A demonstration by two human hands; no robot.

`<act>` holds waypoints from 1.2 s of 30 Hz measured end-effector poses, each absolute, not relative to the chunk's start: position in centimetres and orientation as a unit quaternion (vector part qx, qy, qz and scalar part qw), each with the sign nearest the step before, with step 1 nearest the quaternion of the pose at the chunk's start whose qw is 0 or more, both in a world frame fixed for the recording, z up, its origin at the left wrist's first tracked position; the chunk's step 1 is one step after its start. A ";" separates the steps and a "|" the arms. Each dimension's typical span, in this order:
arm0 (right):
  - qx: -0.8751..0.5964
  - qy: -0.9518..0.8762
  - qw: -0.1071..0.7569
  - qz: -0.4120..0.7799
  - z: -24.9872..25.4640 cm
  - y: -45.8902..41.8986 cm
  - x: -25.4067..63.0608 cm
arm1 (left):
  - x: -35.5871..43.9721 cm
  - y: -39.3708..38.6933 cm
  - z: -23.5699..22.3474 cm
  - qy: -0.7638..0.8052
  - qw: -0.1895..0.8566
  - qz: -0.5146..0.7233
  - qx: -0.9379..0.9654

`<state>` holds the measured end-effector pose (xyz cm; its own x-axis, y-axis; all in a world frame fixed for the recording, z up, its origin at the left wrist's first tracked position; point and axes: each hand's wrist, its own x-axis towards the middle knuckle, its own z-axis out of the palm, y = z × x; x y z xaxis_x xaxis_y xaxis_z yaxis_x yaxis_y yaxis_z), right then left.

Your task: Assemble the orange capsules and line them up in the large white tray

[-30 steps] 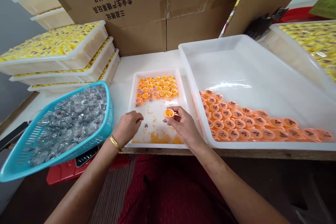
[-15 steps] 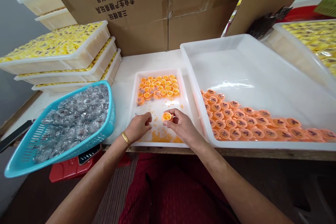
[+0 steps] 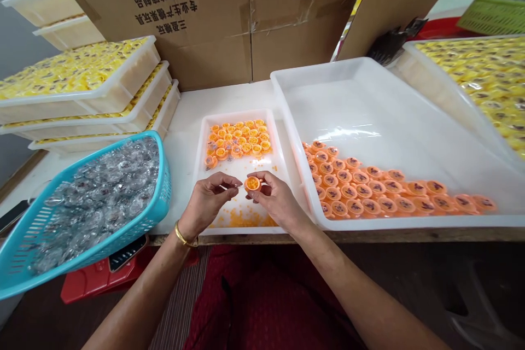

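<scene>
Head view: the right hand (image 3: 279,199) holds a small round orange plastic cup (image 3: 252,184) filled with orange bits, its grip closed on the side, above the shallow white plastic tray (image 3: 235,168) on the white desk (image 3: 213,99). The left hand (image 3: 203,202) meets it at the rim, its grip pinched narrow on a small clear piece (image 3: 240,186), too tiny to make out. More filled orange cups (image 3: 248,139) stand at the tray's far end; loose orange bits (image 3: 246,219) lie along its near edge. Left is a turquoise plastic basket (image 3: 165,188) of clear wrapped pieces (image 3: 106,197).
</scene>
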<state>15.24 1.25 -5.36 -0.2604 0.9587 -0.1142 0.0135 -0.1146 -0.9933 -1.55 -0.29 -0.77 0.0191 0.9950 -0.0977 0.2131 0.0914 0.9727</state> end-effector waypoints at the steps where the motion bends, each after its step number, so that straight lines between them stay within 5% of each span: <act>1: -0.456 -0.532 0.401 0.591 -5.4 1.2 15.2 | -1.5 -0.3 -0.7 0.566 0.475 0.414 0.532; 9: -0.449 -0.526 0.413 0.593 -5.3 1.2 15.3 | -1.6 -0.4 -1.0 0.553 0.493 0.441 0.506; 25: -0.458 -0.575 0.380 0.562 -5.3 1.2 15.2 | -0.5 3.3 -0.2 0.520 0.500 0.271 0.638; 36: -0.457 -0.564 0.381 0.573 -4.5 1.1 15.4 | -0.2 2.8 -0.9 0.578 0.528 0.361 0.507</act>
<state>15.41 1.13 -4.46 -0.2925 0.9516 -0.0944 0.0780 -0.0747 -0.9942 -0.23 2.76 -0.88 0.0710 0.9672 -0.2439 0.2042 0.2253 0.9527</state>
